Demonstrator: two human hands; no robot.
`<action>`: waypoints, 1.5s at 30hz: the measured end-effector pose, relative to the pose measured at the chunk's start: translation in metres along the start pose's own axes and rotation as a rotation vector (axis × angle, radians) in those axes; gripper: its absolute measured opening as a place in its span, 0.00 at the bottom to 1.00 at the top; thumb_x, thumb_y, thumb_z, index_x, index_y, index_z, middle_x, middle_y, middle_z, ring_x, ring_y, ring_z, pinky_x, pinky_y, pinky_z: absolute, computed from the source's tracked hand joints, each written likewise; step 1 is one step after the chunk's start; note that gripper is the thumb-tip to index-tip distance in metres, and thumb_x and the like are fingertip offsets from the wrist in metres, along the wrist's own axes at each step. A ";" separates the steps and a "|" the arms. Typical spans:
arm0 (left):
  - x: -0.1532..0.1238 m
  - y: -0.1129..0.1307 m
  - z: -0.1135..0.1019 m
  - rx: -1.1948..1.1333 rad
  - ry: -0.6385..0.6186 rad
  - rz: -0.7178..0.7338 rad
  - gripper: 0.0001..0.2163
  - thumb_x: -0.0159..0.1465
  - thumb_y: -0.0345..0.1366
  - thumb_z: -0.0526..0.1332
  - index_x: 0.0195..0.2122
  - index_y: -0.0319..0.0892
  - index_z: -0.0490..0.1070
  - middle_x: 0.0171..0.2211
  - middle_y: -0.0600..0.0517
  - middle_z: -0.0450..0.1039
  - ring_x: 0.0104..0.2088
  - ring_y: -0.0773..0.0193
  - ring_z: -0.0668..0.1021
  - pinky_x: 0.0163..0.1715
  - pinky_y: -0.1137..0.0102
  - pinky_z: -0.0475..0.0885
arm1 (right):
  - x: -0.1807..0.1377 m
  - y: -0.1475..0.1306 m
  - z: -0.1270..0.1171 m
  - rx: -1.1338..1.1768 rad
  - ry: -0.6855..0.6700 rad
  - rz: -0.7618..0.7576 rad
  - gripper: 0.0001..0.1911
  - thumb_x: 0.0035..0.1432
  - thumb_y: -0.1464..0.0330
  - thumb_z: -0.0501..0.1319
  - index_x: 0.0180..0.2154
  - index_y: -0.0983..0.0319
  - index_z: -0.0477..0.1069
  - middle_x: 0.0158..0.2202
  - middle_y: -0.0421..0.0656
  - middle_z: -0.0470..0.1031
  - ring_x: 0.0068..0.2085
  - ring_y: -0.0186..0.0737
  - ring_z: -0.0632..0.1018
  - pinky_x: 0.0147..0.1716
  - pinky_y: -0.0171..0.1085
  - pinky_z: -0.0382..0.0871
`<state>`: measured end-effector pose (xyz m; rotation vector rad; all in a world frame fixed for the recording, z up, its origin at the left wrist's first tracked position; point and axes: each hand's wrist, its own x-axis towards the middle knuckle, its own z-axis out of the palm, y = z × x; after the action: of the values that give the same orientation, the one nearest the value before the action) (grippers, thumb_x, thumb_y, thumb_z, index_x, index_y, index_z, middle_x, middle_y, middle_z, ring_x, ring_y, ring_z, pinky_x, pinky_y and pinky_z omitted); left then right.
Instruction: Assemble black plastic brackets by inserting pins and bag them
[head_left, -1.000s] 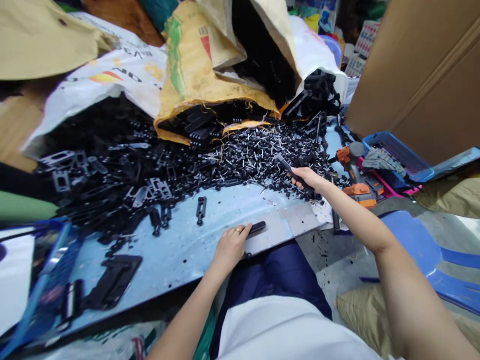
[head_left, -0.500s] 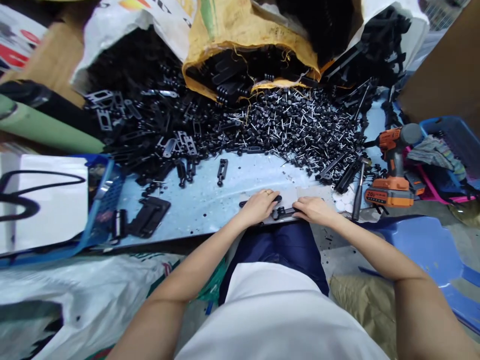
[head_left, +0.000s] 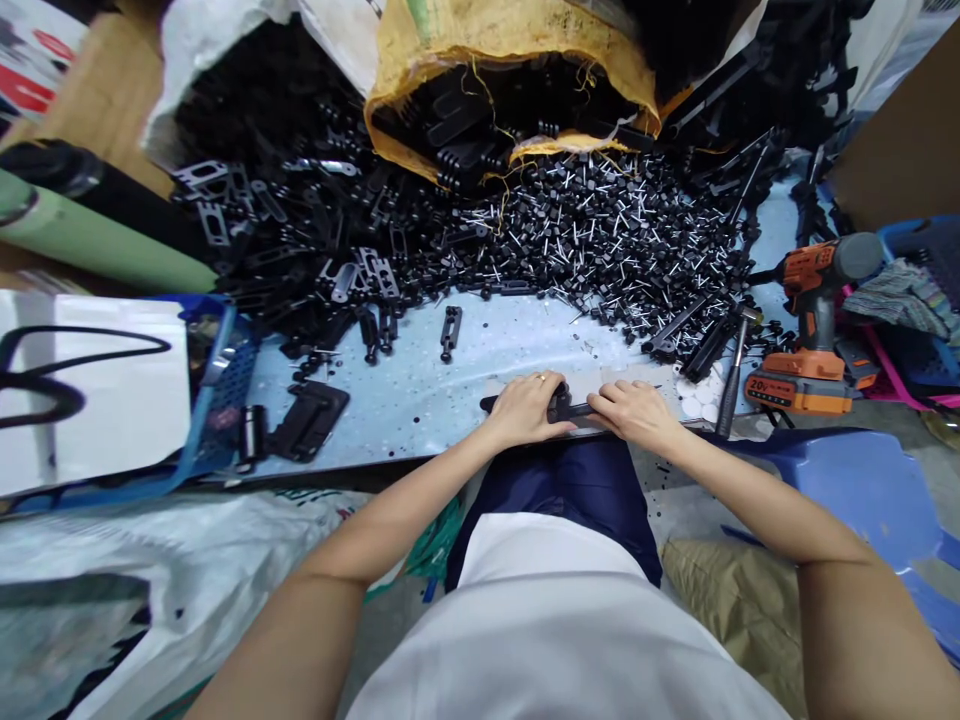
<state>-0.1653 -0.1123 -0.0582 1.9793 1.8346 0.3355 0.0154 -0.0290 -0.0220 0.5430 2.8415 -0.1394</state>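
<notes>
At the table's front edge, my left hand [head_left: 527,410] is closed on a black plastic part, whose dark end pokes out left of my fingers. My right hand [head_left: 637,412] pinches the right end of a black bar-shaped part [head_left: 576,410] that lies between the two hands. Whether both hands hold one piece or two joined pieces, I cannot tell. A single black slotted part [head_left: 451,334] lies farther back on the blue table top [head_left: 405,400]. Behind it spreads a heap of small black-headed screws or pins [head_left: 600,240] with pale shanks.
A hammer [head_left: 732,385] and an orange cordless drill [head_left: 806,340] are on the right. Yellow sack [head_left: 517,30] opens at the back. More black slotted parts [head_left: 300,230] pile at left. A blue basket [head_left: 225,380] and a black block [head_left: 309,422] sit on the left.
My left hand has turned and come down closer round the part, with its thumb now at the near side. The gap between my hands is smaller. The camera view has shifted slightly.
</notes>
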 end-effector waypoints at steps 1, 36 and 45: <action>-0.001 -0.002 0.002 0.002 0.024 0.002 0.25 0.53 0.53 0.61 0.45 0.41 0.62 0.40 0.46 0.70 0.42 0.54 0.73 0.39 0.64 0.68 | -0.001 -0.002 -0.001 0.001 0.021 -0.001 0.16 0.65 0.61 0.47 0.42 0.60 0.69 0.36 0.47 0.73 0.38 0.40 0.72 0.31 0.36 0.53; -0.040 -0.056 -0.032 -0.171 0.372 -0.181 0.09 0.62 0.30 0.49 0.36 0.40 0.68 0.32 0.50 0.70 0.35 0.63 0.73 0.38 0.68 0.69 | 0.055 0.052 0.001 0.438 0.336 0.241 0.12 0.59 0.68 0.52 0.40 0.63 0.71 0.39 0.48 0.73 0.39 0.41 0.73 0.40 0.38 0.67; -0.038 -0.027 -0.051 0.178 -0.018 -0.190 0.14 0.58 0.19 0.46 0.35 0.37 0.69 0.36 0.46 0.67 0.34 0.63 0.74 0.36 0.70 0.70 | 0.031 0.035 -0.001 0.668 0.443 0.108 0.10 0.54 0.62 0.59 0.30 0.61 0.72 0.27 0.42 0.75 0.28 0.35 0.74 0.29 0.35 0.69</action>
<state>-0.2155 -0.1414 -0.0215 1.8923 2.0840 0.0992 0.0004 0.0141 -0.0300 0.9517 3.1331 -1.0979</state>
